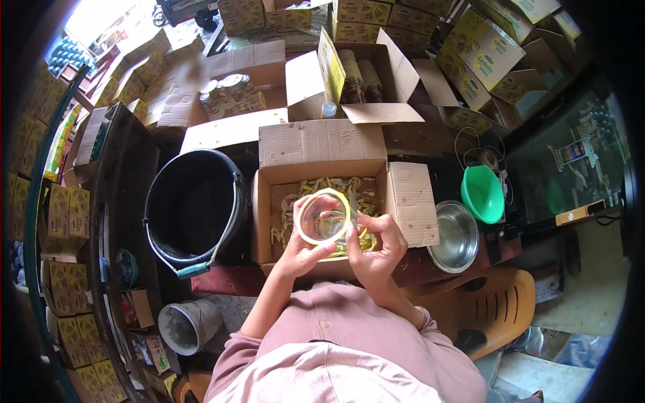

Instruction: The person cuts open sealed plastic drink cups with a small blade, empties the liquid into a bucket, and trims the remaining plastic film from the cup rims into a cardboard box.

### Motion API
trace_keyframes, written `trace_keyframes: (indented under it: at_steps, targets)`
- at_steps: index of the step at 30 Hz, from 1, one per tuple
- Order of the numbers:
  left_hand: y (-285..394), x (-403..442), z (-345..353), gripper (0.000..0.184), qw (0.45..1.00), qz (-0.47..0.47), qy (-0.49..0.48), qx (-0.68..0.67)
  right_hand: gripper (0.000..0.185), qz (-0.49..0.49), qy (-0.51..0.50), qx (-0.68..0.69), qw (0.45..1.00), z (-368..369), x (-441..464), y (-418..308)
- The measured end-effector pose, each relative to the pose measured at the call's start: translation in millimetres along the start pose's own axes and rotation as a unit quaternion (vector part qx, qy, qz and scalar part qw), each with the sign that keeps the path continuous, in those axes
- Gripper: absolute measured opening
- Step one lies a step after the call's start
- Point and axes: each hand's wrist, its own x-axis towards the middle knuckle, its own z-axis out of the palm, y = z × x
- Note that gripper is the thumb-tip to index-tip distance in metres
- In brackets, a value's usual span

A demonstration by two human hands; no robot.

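Note:
A clear, round plastic cup [321, 227] with a yellow rim is tilted so its mouth faces me. My left hand [301, 247] wraps around its left side and underside. On the cup's right side, my right hand [376, 245] pinches thumb and forefinger at the rim, around a thin grey blade-like piece [353, 207]. What exactly that piece is remains too small to tell. Below both hands stands an open cardboard box [322, 144], with many curled yellowish strips [285, 209] scattered over its bottom.
A black bucket [195, 201] stands left of the box. To the right are a metal bowl [454, 238] and a green basin [482, 195]. Behind, one open carton [232, 124] holds several cans [232, 87] and another holds stacked cups [353, 74]. An orange chair [497, 302] is at right.

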Motion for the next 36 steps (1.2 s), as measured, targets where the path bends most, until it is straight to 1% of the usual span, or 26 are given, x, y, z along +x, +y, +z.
trace_keyframes:
  at_steps: [5, 11, 14, 17, 20, 25, 28, 29, 31, 34, 36]
  targets:
    - [-1, -1, -3, 0.07, 1.0, 0.0, -0.015, 0.025, 0.022, -0.014, 0.005, -0.033, 0.999, -1, 0, 1]
    - [7, 0, -3, 0.07, 0.997, 0.011, -0.042, 0.071, 0.027, -0.062, 0.006, -0.063, 0.996, -3, 3, 3]
    - [10, 0, -1, 0.071, 0.996, 0.005, -0.056, 0.066, 0.025, -0.073, -0.001, -0.059, 0.996, -5, 6, 7]
    - [9, -1, -3, 0.072, 0.999, -0.01, -0.048, 0.021, 0.024, -0.01, 0.007, -0.019, 1.0, -5, 8, 6]
    - [5, -1, -3, 0.073, 0.999, -0.016, -0.037, -0.015, 0.022, 0.014, 0.024, -0.01, 1.0, -7, 5, 3]
    - [7, 1, -2, 0.075, 0.999, -0.014, -0.038, -0.009, 0.022, -0.038, -0.005, -0.015, 0.999, -10, 0, 2]
    - [6, -1, -5, 0.076, 0.999, -0.013, -0.036, 0.022, 0.024, -0.064, -0.009, -0.028, 0.998, -10, -1, 5]
    - [7, -1, -6, 0.077, 0.998, -0.015, -0.053, 0.039, 0.025, -0.07, -0.009, -0.033, 0.997, -11, -1, 6]
    - [8, -1, -9, 0.078, 0.993, -0.022, -0.087, 0.071, 0.024, -0.056, -0.017, -0.039, 0.998, -12, 1, 7]
    - [12, -1, -6, 0.079, 0.995, -0.046, -0.085, 0.033, 0.023, -0.025, -0.024, -0.013, 0.999, -12, 5, 12]
    - [13, -1, -6, 0.079, 0.995, -0.046, -0.083, 0.034, 0.022, -0.009, -0.023, 0.0, 1.0, -13, 7, 14]
